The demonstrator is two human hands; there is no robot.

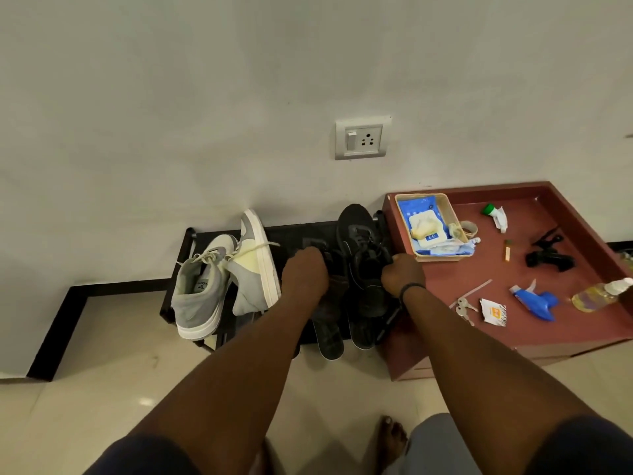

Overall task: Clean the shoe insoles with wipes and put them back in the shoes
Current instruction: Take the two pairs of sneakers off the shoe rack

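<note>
Two black shoes stand on a low black shoe rack (pixel 185 248) against the wall. My left hand (pixel 305 272) grips the left black shoe (pixel 327 258), most of which is hidden under the hand. My right hand (pixel 402 272) grips the side of the right black shoe (pixel 363 248). Two dark insoles lie in front of the shoes, one (pixel 329 334) below my left hand and one (pixel 363 332) below the right shoe. A blue pack of wipes (pixel 423 221) lies in a small beige basket (pixel 452 214) on the red-brown table.
A grey and white pair of sneakers (pixel 205 286) lies on the rack's left side. The red-brown table (pixel 534 330) at right holds keys, a blue spray head, a clear bottle, a black clip, tape and a sachet. A wall socket (pixel 363 138) sits above. My bare foot (pixel 390 437) is on the tiled floor.
</note>
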